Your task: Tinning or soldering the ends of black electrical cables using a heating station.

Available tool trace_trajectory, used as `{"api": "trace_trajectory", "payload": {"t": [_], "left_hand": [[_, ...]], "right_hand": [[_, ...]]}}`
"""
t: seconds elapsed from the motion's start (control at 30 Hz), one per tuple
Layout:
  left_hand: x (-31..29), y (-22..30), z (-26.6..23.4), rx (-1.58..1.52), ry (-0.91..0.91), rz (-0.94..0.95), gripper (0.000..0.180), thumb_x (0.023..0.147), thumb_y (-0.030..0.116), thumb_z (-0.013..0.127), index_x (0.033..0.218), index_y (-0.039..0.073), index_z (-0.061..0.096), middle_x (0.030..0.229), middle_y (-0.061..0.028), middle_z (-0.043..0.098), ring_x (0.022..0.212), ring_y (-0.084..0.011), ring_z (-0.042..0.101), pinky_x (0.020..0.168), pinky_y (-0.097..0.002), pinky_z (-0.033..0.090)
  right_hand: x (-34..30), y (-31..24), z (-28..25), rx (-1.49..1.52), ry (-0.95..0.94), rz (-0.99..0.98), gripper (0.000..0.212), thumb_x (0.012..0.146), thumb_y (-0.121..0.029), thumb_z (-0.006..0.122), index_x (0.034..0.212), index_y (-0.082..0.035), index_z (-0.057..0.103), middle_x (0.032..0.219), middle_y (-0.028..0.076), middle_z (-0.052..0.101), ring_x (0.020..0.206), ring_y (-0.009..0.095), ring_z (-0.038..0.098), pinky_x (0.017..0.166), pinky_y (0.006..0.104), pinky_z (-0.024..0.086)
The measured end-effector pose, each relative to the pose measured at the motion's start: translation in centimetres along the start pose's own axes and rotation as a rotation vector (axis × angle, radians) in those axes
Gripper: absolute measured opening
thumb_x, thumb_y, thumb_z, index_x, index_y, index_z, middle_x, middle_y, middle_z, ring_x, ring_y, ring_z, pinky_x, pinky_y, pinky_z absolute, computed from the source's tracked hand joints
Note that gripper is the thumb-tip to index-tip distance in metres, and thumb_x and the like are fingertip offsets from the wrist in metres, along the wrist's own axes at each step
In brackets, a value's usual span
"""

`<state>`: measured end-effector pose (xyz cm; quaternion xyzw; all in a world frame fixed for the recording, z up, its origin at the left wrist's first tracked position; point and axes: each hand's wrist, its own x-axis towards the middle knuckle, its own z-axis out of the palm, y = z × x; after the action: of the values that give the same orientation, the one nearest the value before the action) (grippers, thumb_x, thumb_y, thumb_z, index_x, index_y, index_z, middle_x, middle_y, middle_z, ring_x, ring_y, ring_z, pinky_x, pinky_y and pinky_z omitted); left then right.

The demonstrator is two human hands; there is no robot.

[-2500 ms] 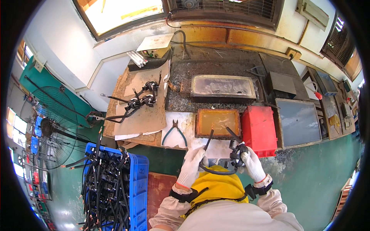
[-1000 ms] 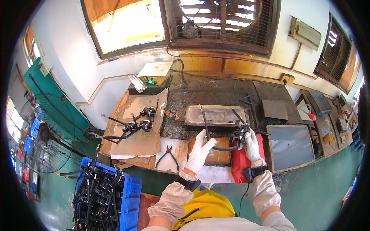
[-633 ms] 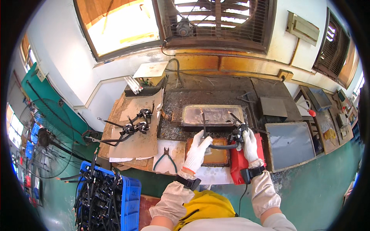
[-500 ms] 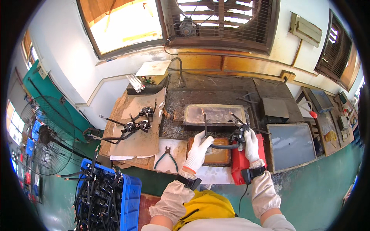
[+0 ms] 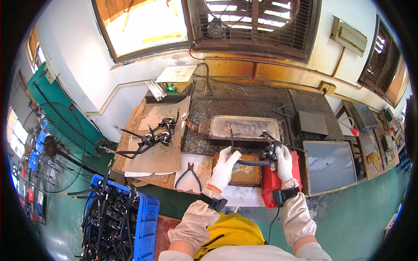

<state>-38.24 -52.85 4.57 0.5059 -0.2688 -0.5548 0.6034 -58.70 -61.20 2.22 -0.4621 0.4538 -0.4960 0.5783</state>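
My left hand (image 5: 224, 167), in a white glove, is closed round a thick black cable (image 5: 253, 163). One end of this cable stands up above the fingers with bare copper at its tip. My right hand (image 5: 284, 164), also gloved, grips the black fitting (image 5: 270, 151) joined to the cable; a shorter lead points away from it. Both hands are just on the near side of a rectangular metal pot (image 5: 224, 138) with a silvery, mottled surface. Below the cable lies a shallow tray of amber material (image 5: 244, 175). A red box (image 5: 294, 170) sits under my right hand.
Similar cable assemblies (image 5: 150, 138) lie on cardboard at left, near cutting pliers (image 5: 190, 176). A blue crate (image 5: 148, 224) full of them stands lower left, beside a floor fan (image 5: 51, 148). A grey-surfaced tray (image 5: 330, 165) is at right; a control box (image 5: 176, 78) is behind.
Both hands keep their hold on the cable assembly, and the fitting's short lead has dipped slightly. A green light now shows on the control box. The whole view has shifted a little.
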Motion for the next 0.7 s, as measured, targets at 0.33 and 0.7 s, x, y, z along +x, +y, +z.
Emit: {"api": "trace_trajectory", "payload": {"t": [0.33, 0.7], "left_hand": [[0.4, -0.3, -0.5, -0.011, 0.001, 0.003, 0.055, 0.085, 0.032, 0.061, 0.129, 0.007, 0.039, 0.097, -0.0022, 0.052, 0.076, -0.0093, 0.052, 0.069, -0.0261, 0.045], [1.0, -0.2, -0.7, -0.027, 0.008, -0.030, 0.053, 0.086, 0.033, 0.061, 0.128, 0.005, 0.043, 0.100, -0.0008, 0.054, 0.077, -0.0087, 0.052, 0.067, -0.0255, 0.045]], "right_hand": [[-0.2, 0.0, 0.1, 0.007, 0.004, -0.011, 0.031, 0.093, -0.025, 0.050, 0.114, -0.002, 0.048, 0.068, 0.003, 0.054, 0.040, 0.009, 0.047, 0.032, 0.0215, 0.037], [-0.4, -0.5, 0.1, -0.014, 0.002, 0.027, 0.032, 0.092, -0.025, 0.051, 0.115, -0.002, 0.047, 0.068, 0.003, 0.054, 0.042, 0.008, 0.048, 0.035, 0.0209, 0.040]]}}
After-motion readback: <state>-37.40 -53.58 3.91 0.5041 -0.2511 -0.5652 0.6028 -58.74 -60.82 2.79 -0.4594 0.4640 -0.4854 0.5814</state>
